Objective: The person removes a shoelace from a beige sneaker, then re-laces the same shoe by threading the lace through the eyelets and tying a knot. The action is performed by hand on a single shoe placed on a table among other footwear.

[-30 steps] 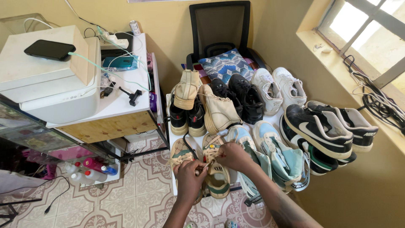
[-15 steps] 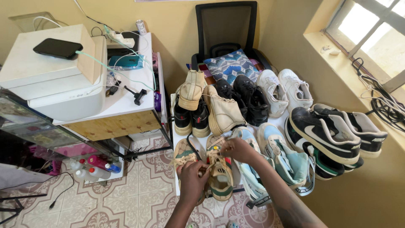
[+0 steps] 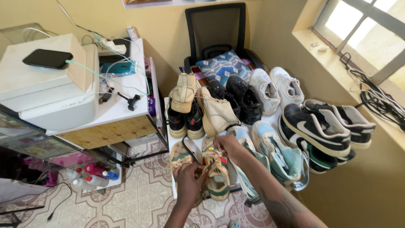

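Both hands work at a beige sneaker (image 3: 217,175) at the front of the shoe rack (image 3: 173,135): the left hand (image 3: 190,179) pinches its side, the right hand (image 3: 228,145) grips its lace.

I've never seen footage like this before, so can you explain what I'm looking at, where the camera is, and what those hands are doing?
There is no machine here. The camera sits on a person's head and looks down, so the two bare arms coming up from the bottom edge are that person's own. The left hand and right hand both touch a tan patterned sneaker with a red and green stripe, apparently at its laces; how firm the grip is cannot be told. It sits with its partner on a low white shelf crowded with shoes: tan boots, black shoes, white sneakers, light blue sneakers and black-and-white sneakers. To the left stands a white printer with a black phone on top.
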